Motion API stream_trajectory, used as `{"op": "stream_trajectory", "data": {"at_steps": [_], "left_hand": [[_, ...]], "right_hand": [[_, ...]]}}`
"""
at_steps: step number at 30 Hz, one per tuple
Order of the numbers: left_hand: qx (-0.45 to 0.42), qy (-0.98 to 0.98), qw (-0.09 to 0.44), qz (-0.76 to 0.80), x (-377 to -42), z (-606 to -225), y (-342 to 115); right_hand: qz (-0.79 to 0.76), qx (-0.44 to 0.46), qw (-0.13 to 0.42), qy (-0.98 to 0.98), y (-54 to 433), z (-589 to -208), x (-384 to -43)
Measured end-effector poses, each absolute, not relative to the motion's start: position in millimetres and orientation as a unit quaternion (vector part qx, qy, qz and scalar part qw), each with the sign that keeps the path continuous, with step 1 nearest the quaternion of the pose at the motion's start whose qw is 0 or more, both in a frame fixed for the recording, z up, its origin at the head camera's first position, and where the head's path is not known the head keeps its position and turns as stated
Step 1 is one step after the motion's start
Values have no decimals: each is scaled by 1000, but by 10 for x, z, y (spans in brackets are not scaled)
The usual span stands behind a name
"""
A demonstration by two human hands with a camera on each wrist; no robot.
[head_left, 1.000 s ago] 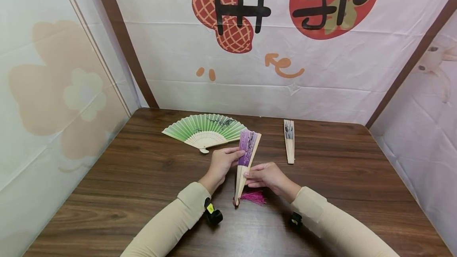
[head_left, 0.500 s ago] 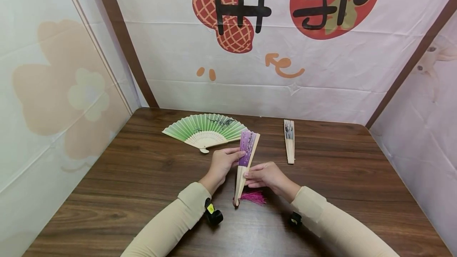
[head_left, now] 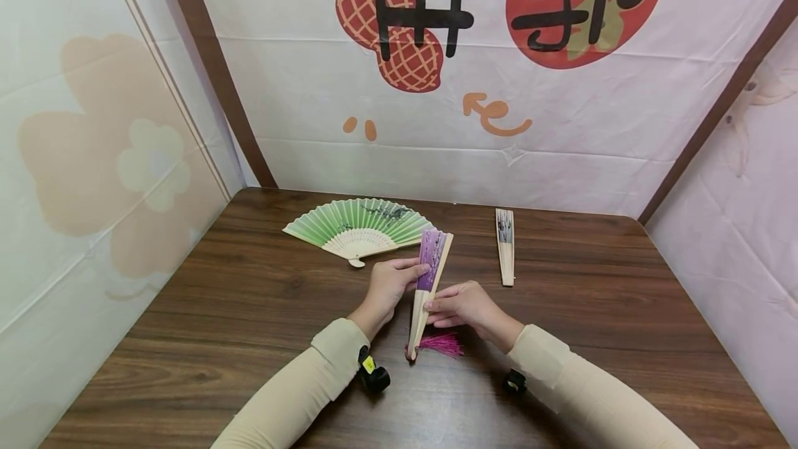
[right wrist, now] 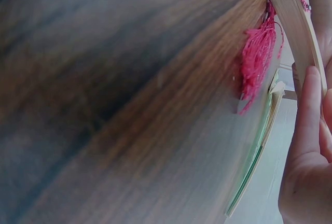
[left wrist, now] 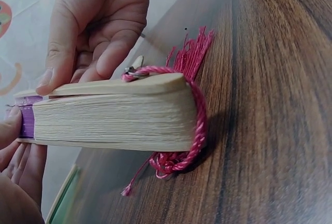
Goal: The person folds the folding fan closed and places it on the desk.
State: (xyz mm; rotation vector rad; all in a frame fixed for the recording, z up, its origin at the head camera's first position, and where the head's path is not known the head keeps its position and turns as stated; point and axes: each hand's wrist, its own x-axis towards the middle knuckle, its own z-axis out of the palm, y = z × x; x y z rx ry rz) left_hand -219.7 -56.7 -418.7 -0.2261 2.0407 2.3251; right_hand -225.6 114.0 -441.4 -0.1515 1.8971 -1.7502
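Observation:
A nearly closed purple folding fan (head_left: 429, 262) with pale wooden ribs is held between both hands, its purple leaf pointing away. The left hand (head_left: 388, 288) pinches the purple leaf from the left. Lower down, the right hand (head_left: 469, 309) grips the wooden ribs from the right, thumb on top. In the left wrist view the stacked ribs (left wrist: 114, 123) show edge-on, with the outer guard stick (left wrist: 124, 86) slightly apart from them. A pink cord loops round the pivot end, and its tassel (head_left: 441, 344) hangs to the right.
An opened green folding fan (head_left: 368, 224) lies on the wooden table (head_left: 249, 338) behind the left hand. A folded fan with a grey-black pattern (head_left: 506, 248) lies at the back right. Printed cloth (head_left: 374, 165) hangs behind and at both sides.
The purple fan's top right edge has shifted slightly left, so the fan looks a little narrower. Both hands keep their hold almost in place.

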Motion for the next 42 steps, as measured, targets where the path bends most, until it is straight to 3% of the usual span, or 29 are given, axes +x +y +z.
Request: {"op": "stream_trajectory", "data": {"at_steps": [13, 42], "left_hand": [[-76, 654, 11, 752, -2410, -4524, -553], [-61, 662, 6, 747, -2362, -4401, -534]], "right_hand": [[-642, -54, 271, 715, 1144, -4405, -2265], [-643, -34, 251, 723, 1170, -4285, -2422]]}}
